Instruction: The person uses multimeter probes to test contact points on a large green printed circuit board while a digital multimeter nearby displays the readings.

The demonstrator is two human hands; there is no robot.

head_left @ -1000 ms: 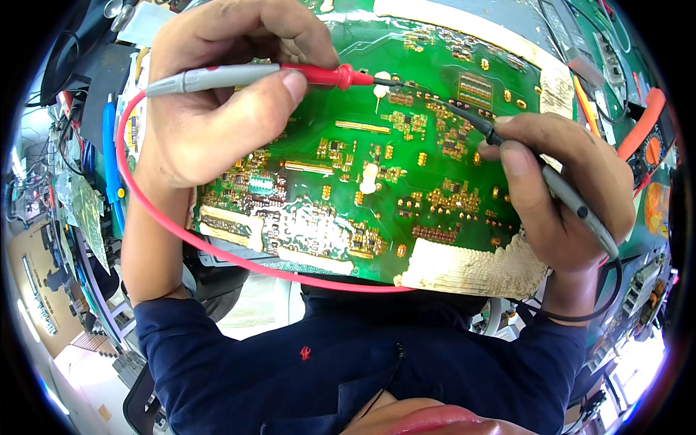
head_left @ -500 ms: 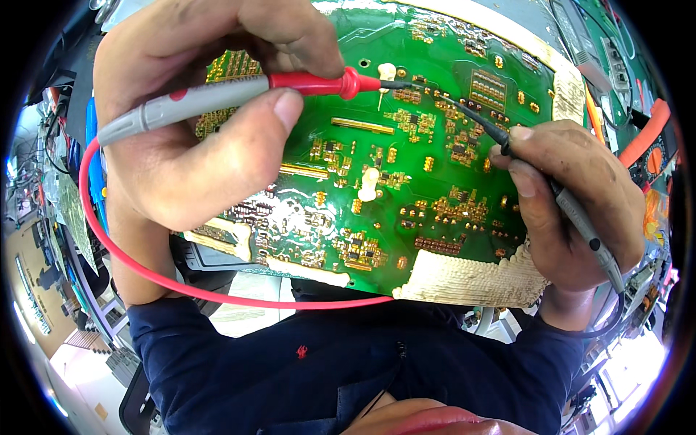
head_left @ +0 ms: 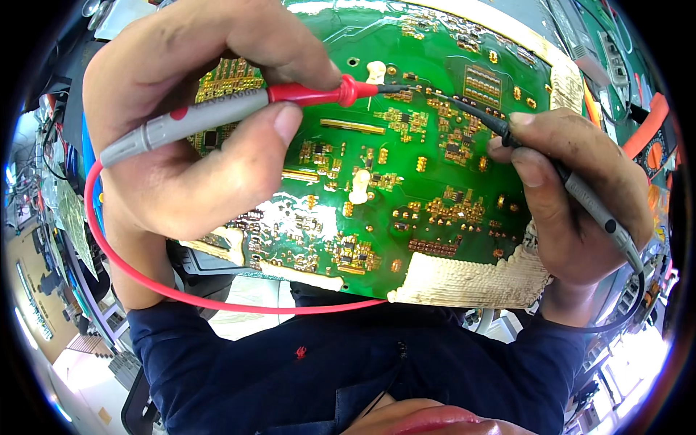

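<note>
Swung red probe point(head_left: 250, 102) tail-end nearer; pinched it closely in left hand point(head_left: 196, 170), black probe point(head_left: 591, 205) in right hand point(head_left: 591, 156); reached circuit board point(head_left: 436, 172), perhaps touching.

1. Your red probe point(head_left: 165, 130) bears a line of small lettering point(head_left: 232, 99) along its grey barrel, plus a red dot point(head_left: 179, 114).
2. Your black probe point(head_left: 593, 205) bears faint marks on its grey barrel, too small to read, and a dark round dot point(head_left: 610, 226).
3. Your dark blue shirt point(head_left: 246, 362) shows a small red emblem point(head_left: 301, 353).
4. On your board point(head_left: 399, 54), any print is too fine to read.
</note>
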